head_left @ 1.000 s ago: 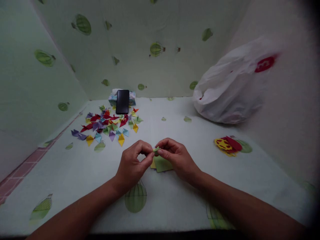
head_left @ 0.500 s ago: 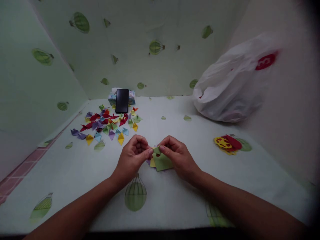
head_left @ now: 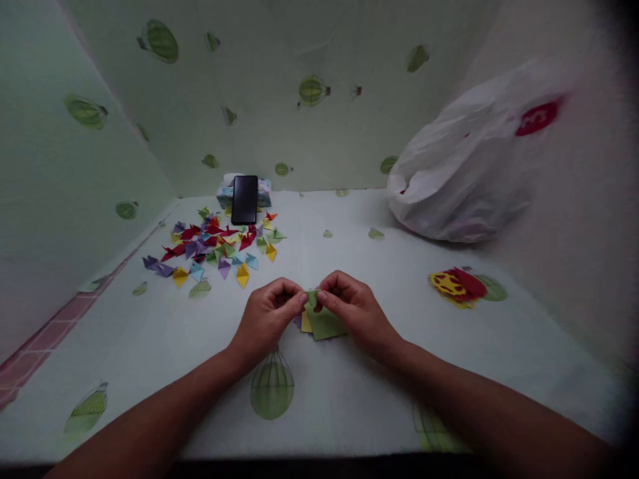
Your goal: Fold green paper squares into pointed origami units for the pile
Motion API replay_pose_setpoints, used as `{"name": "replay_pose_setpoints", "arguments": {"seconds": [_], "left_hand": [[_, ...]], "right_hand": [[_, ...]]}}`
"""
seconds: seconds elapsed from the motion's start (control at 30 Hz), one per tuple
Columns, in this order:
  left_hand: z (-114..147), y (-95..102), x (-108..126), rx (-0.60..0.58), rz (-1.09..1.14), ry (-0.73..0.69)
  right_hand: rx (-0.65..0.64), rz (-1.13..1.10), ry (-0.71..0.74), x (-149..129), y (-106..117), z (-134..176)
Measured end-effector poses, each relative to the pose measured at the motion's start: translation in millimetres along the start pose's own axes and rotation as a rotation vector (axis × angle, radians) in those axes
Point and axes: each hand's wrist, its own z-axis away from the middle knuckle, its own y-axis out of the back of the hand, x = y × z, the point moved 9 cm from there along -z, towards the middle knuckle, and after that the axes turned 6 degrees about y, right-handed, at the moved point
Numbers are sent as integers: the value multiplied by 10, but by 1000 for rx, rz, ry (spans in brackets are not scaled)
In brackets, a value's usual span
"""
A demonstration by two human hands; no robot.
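Observation:
A small folded piece of green paper point(head_left: 312, 297) is pinched from both sides. My left hand point(head_left: 269, 316) grips its left end between thumb and fingers. On the opposite end, the thumb and fingers of my right hand point(head_left: 357, 313) are closed. Directly beneath lie flat paper squares point(head_left: 327, 326), green on top with yellow and purple edges showing at the left. My right hand partly covers these sheets. Farther off to the left, many small folded paper pieces point(head_left: 219, 246) in red, purple, yellow, green, blue and orange are spread out.
A black phone point(head_left: 244, 199) leans on a tissue box point(head_left: 263, 193) at the back. On the right stands a bulging white plastic bag point(head_left: 449, 186) by the wall. Red and yellow cut-out shapes point(head_left: 456, 286) lie in front of it. A balloon-print sheet point(head_left: 200, 399) covers the table.
My left hand has dropped slightly and turned a little, and the green paper between the fingertips shows less of its surface. Both hands keep their pinch.

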Motion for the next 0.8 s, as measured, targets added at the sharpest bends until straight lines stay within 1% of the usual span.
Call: {"name": "replay_pose_setpoints", "arguments": {"seconds": [0.1,0.17,0.23,0.3,0.37,0.43,0.53,0.63,0.8], "left_hand": [[14,48,57,50,-3,-59],[22,36,83,36,-16,-83],[24,5,92,7,-45,-87],[19,-25,64,-24,-38,-52],[8,-51,12,-56,16,11],[0,-68,-29,-73,69,61],[-9,-79,-48,-82,105,91],[-14,-95,-71,-102,137,117],[-25,-90,-95,-120,131,115]], "right_hand": [[-80,100,3,-16,-63,7],[-125,131,36,-48,-102,16],[-136,134,62,-72,-112,24],[-108,150,74,-80,-85,26],[-74,171,73,-79,-49,24],[-73,174,60,-71,-42,21],[-118,121,17,-48,-72,20],[-134,29,-34,-18,-84,23],[-155,-113,-99,47,-114,32]]}}
